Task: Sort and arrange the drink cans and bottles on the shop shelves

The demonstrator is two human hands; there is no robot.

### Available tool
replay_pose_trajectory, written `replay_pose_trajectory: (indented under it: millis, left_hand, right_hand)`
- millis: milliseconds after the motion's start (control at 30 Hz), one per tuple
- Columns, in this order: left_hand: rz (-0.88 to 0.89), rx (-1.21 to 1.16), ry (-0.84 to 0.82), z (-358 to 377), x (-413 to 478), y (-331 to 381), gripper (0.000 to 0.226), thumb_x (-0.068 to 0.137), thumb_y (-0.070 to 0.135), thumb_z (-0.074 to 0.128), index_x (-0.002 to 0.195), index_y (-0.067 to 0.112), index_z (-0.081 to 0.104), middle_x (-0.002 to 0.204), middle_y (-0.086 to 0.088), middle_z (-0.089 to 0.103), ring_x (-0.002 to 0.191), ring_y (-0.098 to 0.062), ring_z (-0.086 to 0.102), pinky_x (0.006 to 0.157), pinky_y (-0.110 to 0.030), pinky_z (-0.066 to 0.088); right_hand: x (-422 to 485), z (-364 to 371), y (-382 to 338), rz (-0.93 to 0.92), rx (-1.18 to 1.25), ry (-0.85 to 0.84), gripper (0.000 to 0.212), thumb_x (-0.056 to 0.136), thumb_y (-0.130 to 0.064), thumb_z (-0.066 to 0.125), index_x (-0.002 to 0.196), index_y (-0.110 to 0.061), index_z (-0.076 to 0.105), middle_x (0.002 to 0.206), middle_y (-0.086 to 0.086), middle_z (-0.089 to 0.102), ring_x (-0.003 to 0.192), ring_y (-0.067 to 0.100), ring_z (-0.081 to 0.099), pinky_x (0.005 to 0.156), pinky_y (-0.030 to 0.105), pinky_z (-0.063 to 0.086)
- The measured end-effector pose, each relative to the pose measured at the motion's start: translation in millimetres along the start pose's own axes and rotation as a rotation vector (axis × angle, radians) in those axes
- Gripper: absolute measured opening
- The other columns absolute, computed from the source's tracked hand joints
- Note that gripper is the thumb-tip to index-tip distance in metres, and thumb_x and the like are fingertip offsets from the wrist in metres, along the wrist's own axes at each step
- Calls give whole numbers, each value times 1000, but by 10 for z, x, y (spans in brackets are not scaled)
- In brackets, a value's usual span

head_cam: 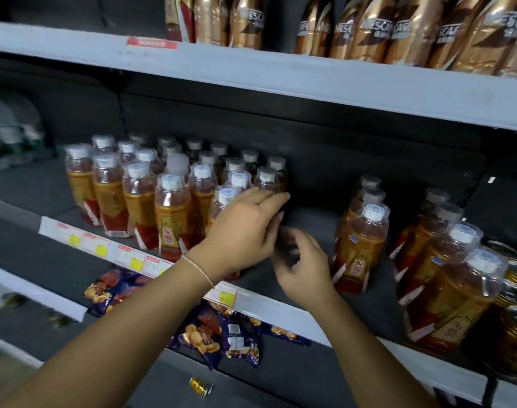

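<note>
Apparently squaring rows: left hand (242,228) presses straight fingers against the bottles (139,195); right hand (304,266), just below those fingers, is loosely curled and seemingly empty; next, likely fill the bare shelf (316,225) beyond the fingertips.

Amber bottles (172,219), white caps (171,181)

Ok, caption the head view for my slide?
Left hand touches the packed amber bottles on the middle shelf; right hand hovers loosely curled in the gap beside the next bottle rows.
</note>
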State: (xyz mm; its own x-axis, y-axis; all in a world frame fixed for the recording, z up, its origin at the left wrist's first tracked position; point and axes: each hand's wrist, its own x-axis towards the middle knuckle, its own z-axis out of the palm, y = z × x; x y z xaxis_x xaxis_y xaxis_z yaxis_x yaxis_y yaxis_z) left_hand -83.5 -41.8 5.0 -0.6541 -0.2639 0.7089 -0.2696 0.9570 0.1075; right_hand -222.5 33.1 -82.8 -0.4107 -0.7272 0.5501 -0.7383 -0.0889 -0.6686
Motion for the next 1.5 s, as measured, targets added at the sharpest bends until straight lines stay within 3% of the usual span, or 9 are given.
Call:
replay_pose_trajectory:
  millis: [167, 333, 500, 767, 867, 967, 1133, 1367, 1500]
  left_hand:
    - [-21, 140, 62, -302, -183, -261, 35, 89, 16, 54, 118, 0, 65, 112, -15, 65, 96, -32, 57, 85, -40, 49]
    - [-128, 236, -27, -355, -423, -500, 45, 94, 27, 50, 132, 5, 59, 133, -14, 58, 117, -35, 52, 98, -50, 44]
    - [-187, 229, -88, -243, -558, -552, 56, 100, 41, 42, 146, 8, 42, 148, -12, 44, 126, -32, 45, 101, -48, 40]
    - [-153, -6, -388, 356, -747, -451, 42, 102, 41, 41, 127, 10, 55, 107, -7, 62, 98, -23, 47, 95, -41, 41]
    - [-89, -68, -478, 577, -683, -355, 55, 99, 48, 45, 141, 13, 43, 112, -5, 62, 100, -19, 48, 96, -35, 39]
    - [-112, -247, -499, 744, -596, -206, 64, 92, 60, 50, 139, 18, 38, 116, 5, 56, 101, -8, 46, 93, -27, 42]
    - [-167, -337, -499, 981, -458, -30, 77, 83, 70, 56, 134, 15, 40, 127, -1, 57, 117, -15, 52, 97, -36, 46]
    - [-238, -434, -445, 1241, -369, 322, 67, 66, 75, 69, 108, 32, 39, 96, 25, 50, 90, 1, 51, 69, -11, 38]
    - [-233, -490, -385, 1356, -350, 454, 74, 60, 80, 68, 114, 34, 49, 93, 31, 47, 92, 12, 48, 72, -3, 36]
  right_hand:
    - [180, 551, -216, 82, 140, -266, 71, 76, -33, 80, 139, -26, 47, 130, -3, 62, 121, 15, 58, 99, 38, 51]
    - [219, 800, -211, 124, 195, -192, 70, 72, -35, 85, 131, -35, 48, 111, -27, 54, 111, 3, 56, 85, 7, 43]
    - [150, 738, -67, 171, 175, -187, 77, 73, -34, 85, 137, -31, 43, 133, -6, 48, 123, 13, 50, 105, 38, 46]
    - [-140, 85, 133, 234, 217, -158, 63, 63, -46, 82, 118, -52, 53, 119, -8, 64, 106, 6, 65, 90, 39, 58]
    - [-250, -182, 191, 253, 241, -144, 59, 65, -40, 85, 116, -47, 57, 115, -9, 68, 100, 2, 67, 87, 34, 59]
    - [-355, -389, 258, 263, 256, -126, 59, 75, -28, 86, 126, -36, 57, 116, -10, 68, 104, 5, 67, 91, 36, 58]
    - [-579, -635, 350, 284, 269, -74, 61, 70, -38, 86, 113, -64, 51, 114, -34, 64, 111, -8, 61, 92, 15, 51]
    - [-727, -907, 507, 353, 217, -7, 66, 80, -34, 83, 136, -41, 49, 130, -23, 60, 120, -3, 56, 105, 28, 48]
    - [-815, -1004, 580, 357, 186, 39, 64, 82, -37, 79, 138, -42, 47, 131, -21, 60, 122, 0, 55, 103, 35, 49]
